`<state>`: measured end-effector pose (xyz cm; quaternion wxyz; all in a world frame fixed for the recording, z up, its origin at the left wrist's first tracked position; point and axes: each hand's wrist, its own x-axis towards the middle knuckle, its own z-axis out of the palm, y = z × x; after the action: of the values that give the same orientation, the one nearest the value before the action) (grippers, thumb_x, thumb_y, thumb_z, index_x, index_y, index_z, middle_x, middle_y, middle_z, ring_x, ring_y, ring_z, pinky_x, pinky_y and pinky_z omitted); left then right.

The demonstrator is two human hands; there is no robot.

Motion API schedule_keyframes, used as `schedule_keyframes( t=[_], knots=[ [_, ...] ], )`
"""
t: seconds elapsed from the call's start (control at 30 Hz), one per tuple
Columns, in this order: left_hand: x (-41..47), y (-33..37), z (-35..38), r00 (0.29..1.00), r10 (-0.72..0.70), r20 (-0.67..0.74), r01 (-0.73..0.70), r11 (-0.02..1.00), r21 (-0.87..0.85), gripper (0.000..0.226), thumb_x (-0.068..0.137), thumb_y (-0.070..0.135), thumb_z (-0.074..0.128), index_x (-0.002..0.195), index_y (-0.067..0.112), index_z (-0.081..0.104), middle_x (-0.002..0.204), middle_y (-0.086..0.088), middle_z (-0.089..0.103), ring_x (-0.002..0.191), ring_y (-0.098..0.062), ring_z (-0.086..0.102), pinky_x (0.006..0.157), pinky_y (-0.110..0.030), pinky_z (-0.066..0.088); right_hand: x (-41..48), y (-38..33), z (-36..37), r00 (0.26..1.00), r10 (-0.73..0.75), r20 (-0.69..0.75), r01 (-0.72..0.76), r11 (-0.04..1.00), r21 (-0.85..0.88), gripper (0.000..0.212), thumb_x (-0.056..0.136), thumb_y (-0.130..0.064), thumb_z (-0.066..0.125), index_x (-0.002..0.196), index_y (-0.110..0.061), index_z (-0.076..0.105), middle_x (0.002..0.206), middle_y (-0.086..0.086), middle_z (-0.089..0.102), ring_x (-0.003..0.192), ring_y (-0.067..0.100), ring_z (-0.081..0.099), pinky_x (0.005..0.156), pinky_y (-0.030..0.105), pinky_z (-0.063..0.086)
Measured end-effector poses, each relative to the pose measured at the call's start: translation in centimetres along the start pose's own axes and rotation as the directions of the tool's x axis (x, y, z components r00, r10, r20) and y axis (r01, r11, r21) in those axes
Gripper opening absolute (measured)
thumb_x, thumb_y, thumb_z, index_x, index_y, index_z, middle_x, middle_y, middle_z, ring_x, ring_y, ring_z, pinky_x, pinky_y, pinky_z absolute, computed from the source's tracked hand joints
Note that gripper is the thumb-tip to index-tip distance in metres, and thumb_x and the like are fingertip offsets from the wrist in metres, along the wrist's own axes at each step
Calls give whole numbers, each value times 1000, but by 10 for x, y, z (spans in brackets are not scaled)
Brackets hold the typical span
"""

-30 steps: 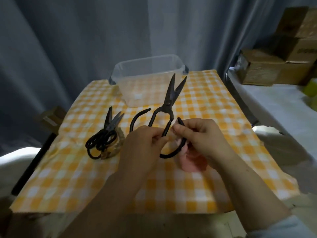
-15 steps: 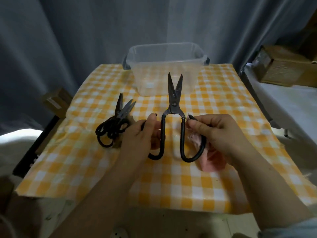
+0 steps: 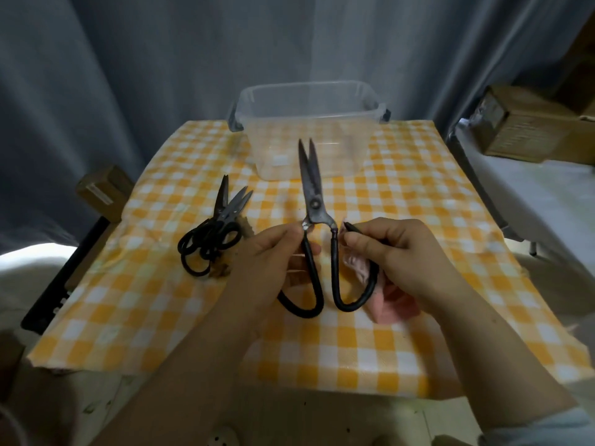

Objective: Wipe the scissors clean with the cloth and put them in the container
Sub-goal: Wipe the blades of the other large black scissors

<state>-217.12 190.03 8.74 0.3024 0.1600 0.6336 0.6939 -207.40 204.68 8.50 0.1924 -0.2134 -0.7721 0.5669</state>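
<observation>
Forearms enter from the bottom edge, the right one's pale sleeve point(image 3: 534, 426) cut off at the corner. The left hand point(image 3: 267, 262) curls around the left handle loop of the large scissors point(image 3: 314, 204), thumb and forefinger pinching its upper end; the far side of that loop is hidden behind the palm. The right hand point(image 3: 402, 252) grips the right loop with curled fingers, and a pink cloth point(image 3: 392, 304) is bunched under it, mostly covered by the palm and wrist. The blades are almost together, their tips slightly apart and pointing away from the person. Whether the scissors rest on the yellow checked tablecloth point(image 3: 418, 188) or hang just above it cannot be told. To the left, near the left hand, several smaller scissors point(image 3: 212, 236) lie in a tangled heap, too overlapped to count. Beyond the blade tips stands the clear plastic container point(image 3: 309, 88). A grey curtain point(image 3: 161, 75) hangs behind, with dim cardboard boxes point(image 3: 528, 127) at right.
</observation>
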Motion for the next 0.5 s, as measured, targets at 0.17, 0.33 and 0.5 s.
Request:
schedule_keyframes(
  t=[0.17,0.33,0.5],
  knots=[
    [-4,-3,2,999,35,27,-37,996,84,23,94,25,51,88,17,72,65,3,65,59,-10,58,38,-17,33,0,1,-3,997,-8,76,13,997,-72,12,88,-13,63,90,-16,75,87,1,72,79,10,68,72,20,53],
    [1,6,-6,996,5,95,-22,984,178,21,91,25,55,89,14,74,64,1,63,60,-14,58,36,-15,27,-1,-3,-13,987,-8,162,27,993,-114,14,87,-12,64,86,-21,74,80,-7,70,75,4,66,68,18,49],
    [2,14,-19,985,-92,148,38,943,331,17,83,29,61,84,18,74,61,0,65,55,-10,60,37,-15,29,-1,-4,-27,982,-50,180,86,977,-197,17,86,-9,63,94,-20,74,89,-5,71,85,5,66,77,20,52]
  ],
)
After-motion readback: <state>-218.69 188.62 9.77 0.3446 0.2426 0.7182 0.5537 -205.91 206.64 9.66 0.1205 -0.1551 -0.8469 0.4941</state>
